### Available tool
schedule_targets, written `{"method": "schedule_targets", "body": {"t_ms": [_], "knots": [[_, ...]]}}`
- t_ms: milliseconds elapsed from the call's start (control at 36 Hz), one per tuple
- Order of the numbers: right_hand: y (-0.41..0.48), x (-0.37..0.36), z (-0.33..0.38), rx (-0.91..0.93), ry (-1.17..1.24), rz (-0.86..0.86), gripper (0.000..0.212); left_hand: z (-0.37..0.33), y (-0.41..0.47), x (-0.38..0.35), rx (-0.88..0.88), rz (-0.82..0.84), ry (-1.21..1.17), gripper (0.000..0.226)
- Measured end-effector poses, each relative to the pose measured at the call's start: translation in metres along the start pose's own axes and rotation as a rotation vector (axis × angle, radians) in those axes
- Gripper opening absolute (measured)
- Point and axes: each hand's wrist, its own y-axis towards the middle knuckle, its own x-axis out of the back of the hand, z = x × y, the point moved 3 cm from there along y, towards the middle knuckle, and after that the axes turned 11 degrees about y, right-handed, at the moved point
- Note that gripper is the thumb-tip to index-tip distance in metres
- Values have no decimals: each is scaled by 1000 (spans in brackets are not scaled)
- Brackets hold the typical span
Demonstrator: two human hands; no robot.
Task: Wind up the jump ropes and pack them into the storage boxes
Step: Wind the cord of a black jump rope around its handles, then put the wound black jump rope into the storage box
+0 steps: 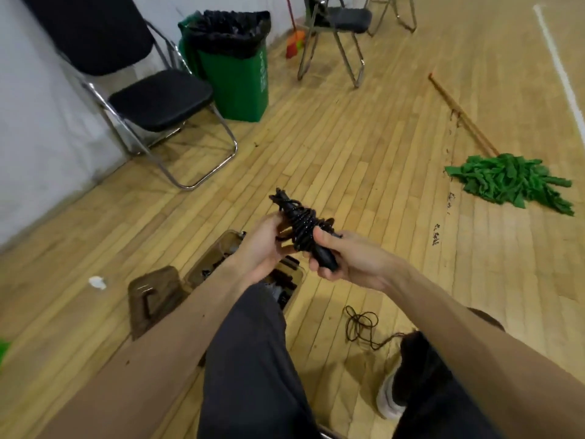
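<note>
While the winding of this one looks close to finished, the packing is, as I judge it, only partly done: the jump rope (300,226) is a tight black bundle held up between both hands and is not yet in a box. The right hand (351,264) is closed round the near end, thumb on top and fingers curled under a smooth black handle (327,261). The left hand (261,248) cups the bundle from the opposite side with its fingers bent round the coils (whether it is tucking in a last loose end I cannot tell, since the fingertips are hidden behind the cord). Just below the left hand an open, brownish see-through storage box (221,245) stands on the floor (348,153) with dark things in it, probably ropes already packed. Further out beyond that hand's wrist lies a second brownish piece (152,299), box or lid, I cannot say which. Below the right hand a thin loose cord (361,324) lies in loops on the floor, so at least one more rope seems left to wind. The held rope is glossy, with its cord wrapped many turns round the handles. The wrapping is somewhat uneven, and a few loops stick out at the far tip and on the left hand's side.
</note>
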Motion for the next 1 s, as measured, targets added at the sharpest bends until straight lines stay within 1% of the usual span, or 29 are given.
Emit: {"method": "schedule_targets", "body": {"t_ms": [83,167,278,306,333,389,472,528,583,611,667,694,750,806,917,1000], "knots": [[52,-23,2,-42,8,-34,54,4,9,48,9,-93,-66,54],[102,-39,-4,-83,-75,-32,54,11,20,92,8,-173,78,57],[155,-52,-29,-143,-175,-18,44,40,36,145,134,-246,278,61],[170,-51,-40,-156,-216,-28,45,53,42,159,186,-250,277,58],[183,-48,-52,-176,-269,-46,48,67,48,171,236,-242,263,51],[215,-35,-85,-257,-403,-109,62,104,66,190,351,-201,225,39],[243,-6,-134,-415,-564,-196,77,156,90,199,570,-145,176,39],[260,19,-166,-468,-717,-256,85,194,113,204,678,-97,221,39],[276,44,-192,-452,-929,-341,97,226,141,205,761,-58,333,35],[283,54,-203,-419,-989,-361,94,240,156,204,792,-36,389,34],[296,68,-221,-362,-1070,-324,79,266,182,199,833,-11,446,36],[304,76,-228,-353,-1112,-301,71,278,194,196,846,-23,466,38],[317,93,-238,-336,-1155,-292,60,294,215,191,855,-78,517,33],[333,115,-253,-339,-1147,-300,52,322,240,184,857,-124,552,30],[354,144,-278,-379,-1198,-275,35,373,260,176,886,-202,603,40],[363,154,-295,-366,-1205,-251,27,398,268,175,862,-253,672,36]]}}
